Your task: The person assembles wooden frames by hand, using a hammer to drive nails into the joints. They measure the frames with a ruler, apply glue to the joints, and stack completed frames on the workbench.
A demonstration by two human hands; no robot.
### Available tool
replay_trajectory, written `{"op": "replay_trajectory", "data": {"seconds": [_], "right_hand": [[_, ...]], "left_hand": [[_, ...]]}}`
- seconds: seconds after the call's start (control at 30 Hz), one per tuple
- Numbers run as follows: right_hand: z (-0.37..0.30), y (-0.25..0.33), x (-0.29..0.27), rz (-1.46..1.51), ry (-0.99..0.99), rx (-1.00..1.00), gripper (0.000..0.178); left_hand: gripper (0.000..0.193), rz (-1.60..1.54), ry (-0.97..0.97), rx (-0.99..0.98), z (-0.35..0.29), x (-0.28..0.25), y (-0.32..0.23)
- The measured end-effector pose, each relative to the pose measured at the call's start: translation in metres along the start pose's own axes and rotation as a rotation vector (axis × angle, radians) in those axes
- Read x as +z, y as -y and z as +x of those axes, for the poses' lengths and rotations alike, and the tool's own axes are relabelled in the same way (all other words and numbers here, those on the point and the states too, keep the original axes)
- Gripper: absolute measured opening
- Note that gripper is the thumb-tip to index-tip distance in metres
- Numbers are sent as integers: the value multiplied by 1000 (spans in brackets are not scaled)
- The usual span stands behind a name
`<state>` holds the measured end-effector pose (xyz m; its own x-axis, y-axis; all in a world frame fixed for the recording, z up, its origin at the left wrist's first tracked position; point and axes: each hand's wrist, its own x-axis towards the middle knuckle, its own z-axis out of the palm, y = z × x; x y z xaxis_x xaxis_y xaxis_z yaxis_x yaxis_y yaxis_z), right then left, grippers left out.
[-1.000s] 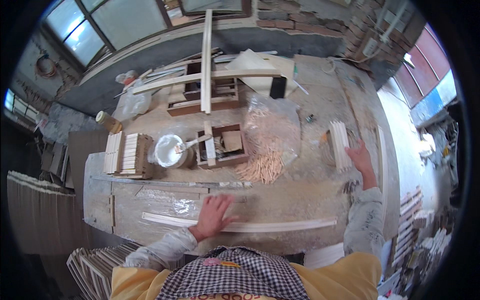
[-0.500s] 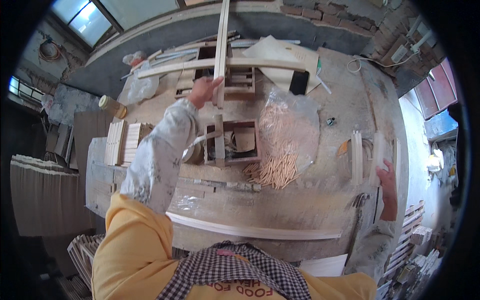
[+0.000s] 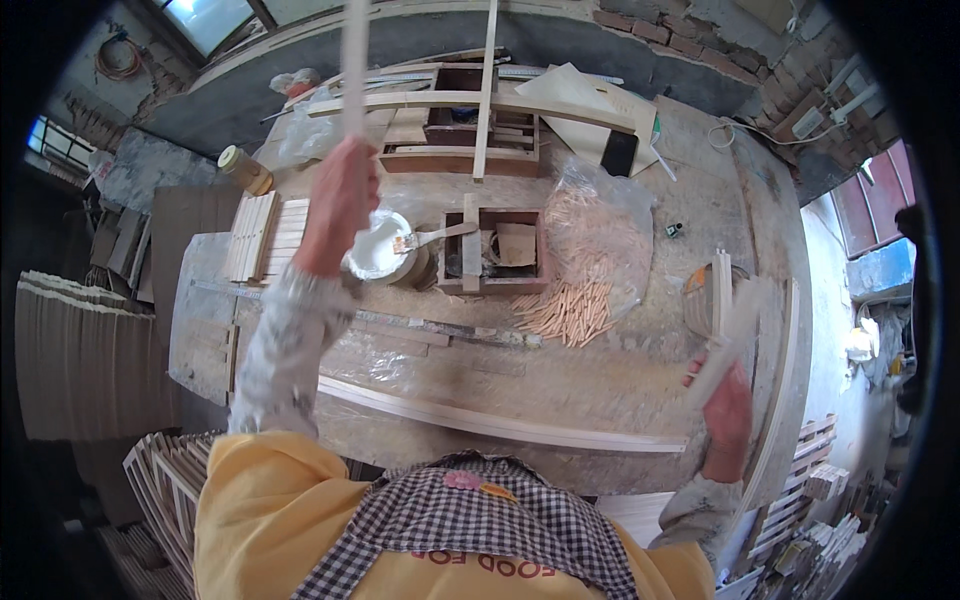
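My left hand [image 3: 338, 205] is closed around a long pale wooden strip [image 3: 354, 75], held up and blurred by motion, its upper end beyond the frame. Below and right of that hand stands a bucket [image 3: 362, 262] of white stuff. A flat brush [image 3: 440, 236] reaches from it to a slat laid over a small wooden box [image 3: 543, 255]. At the right, my right hand [image 3: 728, 415] grips a shorter flat wooden piece [image 3: 732, 340], tilted and smeared by motion. Beside it, another short wooden piece [image 3: 722, 290] leans on a round container.
Wooden dowels [image 3: 568, 315] spill from a clear plastic bag [image 3: 630, 220] at mid-table. Long strips [image 3: 500, 428] lie along the near edge. Another strip [image 3: 487, 100] crosses a bar [image 3: 420, 100] over wooden boxes. A jar [image 3: 243, 170], stacked slats [image 3: 250, 238] and a black phone [image 3: 619, 154] sit around.
My left hand has drawn one long strip off the crossed bar and moved left with it; another strip stays there. My right hand has lifted a short piece and brought it nearer and leftward.
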<state>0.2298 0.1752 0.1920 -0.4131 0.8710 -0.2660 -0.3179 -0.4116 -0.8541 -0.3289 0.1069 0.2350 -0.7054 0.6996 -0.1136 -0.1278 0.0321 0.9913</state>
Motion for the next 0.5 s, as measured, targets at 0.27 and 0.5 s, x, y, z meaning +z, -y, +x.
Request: {"op": "replay_trajectory", "data": {"seconds": [0.27, 0.5], "right_hand": [[-11, -78, 157, -427, 325, 113, 40], [-68, -146, 290, -404, 579, -123, 36]], "left_hand": [[38, -552, -197, 282, -163, -108, -14], [36, -1075, -194, 412, -159, -226, 19]]}}
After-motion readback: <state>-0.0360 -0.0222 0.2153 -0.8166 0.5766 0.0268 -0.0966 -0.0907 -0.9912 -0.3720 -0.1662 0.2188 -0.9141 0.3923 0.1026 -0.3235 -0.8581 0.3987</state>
